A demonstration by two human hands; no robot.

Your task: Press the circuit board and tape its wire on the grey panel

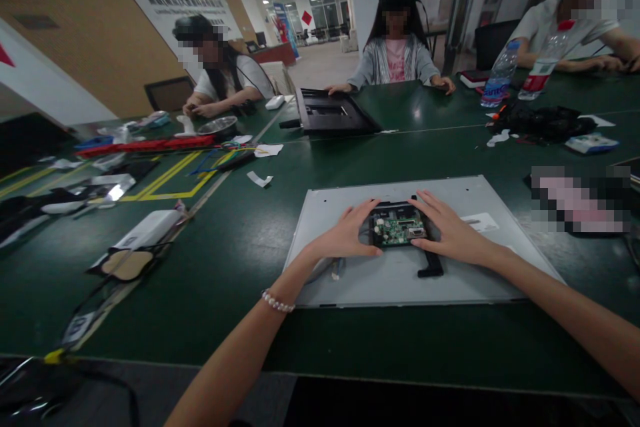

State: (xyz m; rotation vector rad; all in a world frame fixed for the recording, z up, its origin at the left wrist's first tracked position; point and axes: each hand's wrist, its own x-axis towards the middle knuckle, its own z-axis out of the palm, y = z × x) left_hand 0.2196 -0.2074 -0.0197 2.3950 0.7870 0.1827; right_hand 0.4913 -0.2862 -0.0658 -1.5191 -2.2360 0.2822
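A black frame with a green circuit board in it lies on a flat light-grey panel near the table's front. My left hand grips the frame's left side, thumb at the lower edge and fingers at the top. On the right side, my right hand grips the same frame with its fingers curved around it. A black bracket arm sticks out below my right palm. Beside my left wrist, a thin cable with a light connector rests on the panel.
Across the green table, a person touches a black frame-like part. A white box and cables lie left. Two bottles stand back right, near a black bundle. Two other people sit at the far side.
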